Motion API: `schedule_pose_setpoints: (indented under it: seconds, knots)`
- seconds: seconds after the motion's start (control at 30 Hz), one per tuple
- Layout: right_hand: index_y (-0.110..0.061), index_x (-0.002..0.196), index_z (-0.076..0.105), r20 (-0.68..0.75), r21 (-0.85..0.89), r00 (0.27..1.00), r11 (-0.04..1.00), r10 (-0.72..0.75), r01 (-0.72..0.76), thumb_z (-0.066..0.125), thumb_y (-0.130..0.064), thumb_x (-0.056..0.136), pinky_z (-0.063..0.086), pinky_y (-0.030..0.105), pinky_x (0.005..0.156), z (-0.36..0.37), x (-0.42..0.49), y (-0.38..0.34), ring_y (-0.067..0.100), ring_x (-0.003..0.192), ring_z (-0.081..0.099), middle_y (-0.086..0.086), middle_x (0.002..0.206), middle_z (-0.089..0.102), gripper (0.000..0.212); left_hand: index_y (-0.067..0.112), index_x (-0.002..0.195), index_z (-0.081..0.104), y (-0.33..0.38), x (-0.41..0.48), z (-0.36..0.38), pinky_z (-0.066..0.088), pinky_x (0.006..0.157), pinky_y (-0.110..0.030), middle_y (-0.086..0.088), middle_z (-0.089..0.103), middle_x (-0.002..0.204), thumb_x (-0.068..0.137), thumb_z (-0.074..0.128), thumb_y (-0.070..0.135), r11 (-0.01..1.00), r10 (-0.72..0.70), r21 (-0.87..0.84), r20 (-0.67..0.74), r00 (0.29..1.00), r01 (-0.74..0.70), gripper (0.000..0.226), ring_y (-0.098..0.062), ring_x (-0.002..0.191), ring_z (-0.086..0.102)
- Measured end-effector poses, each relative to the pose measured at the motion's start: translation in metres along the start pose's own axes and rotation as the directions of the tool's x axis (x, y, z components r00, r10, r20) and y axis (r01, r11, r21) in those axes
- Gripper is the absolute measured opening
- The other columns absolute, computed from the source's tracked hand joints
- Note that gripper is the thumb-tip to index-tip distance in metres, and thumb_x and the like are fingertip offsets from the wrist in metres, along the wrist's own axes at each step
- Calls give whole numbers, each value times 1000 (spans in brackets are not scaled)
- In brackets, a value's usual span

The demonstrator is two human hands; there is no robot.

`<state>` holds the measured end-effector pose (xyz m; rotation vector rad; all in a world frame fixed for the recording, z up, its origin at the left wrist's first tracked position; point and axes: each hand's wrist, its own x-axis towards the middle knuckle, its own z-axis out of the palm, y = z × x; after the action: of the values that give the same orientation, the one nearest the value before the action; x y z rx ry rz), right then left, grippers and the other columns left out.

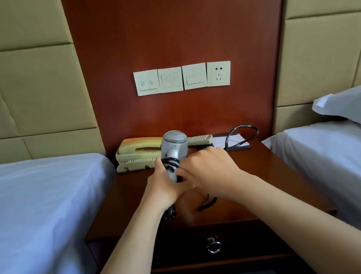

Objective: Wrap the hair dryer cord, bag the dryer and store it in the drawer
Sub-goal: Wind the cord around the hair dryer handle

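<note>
A silver hair dryer (174, 145) stands upright above the wooden nightstand (262, 183), its round grille facing me. My left hand (162, 186) grips the handle from the left. Black cord (171, 162) is wound in several turns around the handle. My right hand (209, 171) holds the cord beside the handle, fingers curled. A loose loop of the cord (242, 135) arches over the back right of the nightstand. More cord (207, 202) hangs below my hands. The drawer (190, 247) below is closed, with a metal ring pull (213, 246).
A beige telephone (138, 155) and a remote control (199, 139) sit at the back of the nightstand, with a notepad (219, 141) at the back right. Beds with white sheets flank both sides. A row of switches and a socket (219, 73) is on the wall panel.
</note>
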<state>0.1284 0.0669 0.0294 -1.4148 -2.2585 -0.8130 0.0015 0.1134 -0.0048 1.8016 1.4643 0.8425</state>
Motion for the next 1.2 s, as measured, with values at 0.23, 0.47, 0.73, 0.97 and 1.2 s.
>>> schedule_pose_setpoints:
  seconds: [0.23,0.47,0.73,0.97,1.2]
  knots:
    - [-23,57,43,139,342,987,931,83,-126,51,-47,90,34,32,54,-16,4,12,24,60,48,-2,57,48,41,17,125,44,6,-8,-2,48,57,-28,-2,62,82,96,37,35,982,152,101,63,986,-157,35,-24,61,67]
    - [-17,59,45,320,343,941,913,108,-221,55,-44,90,34,34,56,-18,-3,55,13,57,39,-5,57,41,42,15,143,38,0,-3,-11,46,49,-18,-9,58,124,99,38,37,984,166,46,100,981,-172,49,-15,45,64]
    - [-25,67,54,457,100,840,922,292,-375,48,-50,92,47,34,67,-2,-35,99,17,74,54,-3,75,59,36,10,93,52,-2,-10,-31,38,32,-20,-25,65,75,101,33,30,988,133,-103,149,980,-118,28,-17,39,60]
    - [-23,63,56,133,-15,967,976,215,-215,43,-48,91,47,33,59,12,-46,111,22,71,60,-3,69,60,40,4,94,55,-8,-19,-42,32,29,-18,-12,63,52,101,33,33,993,46,-120,257,965,-16,38,-12,26,48]
    - [-16,58,62,-183,-88,903,908,389,-409,42,-36,83,49,30,65,15,-43,112,26,53,64,3,57,68,38,-5,107,57,-2,-23,-46,34,32,-17,-30,64,69,99,34,42,990,44,-136,521,852,32,53,-19,33,44]
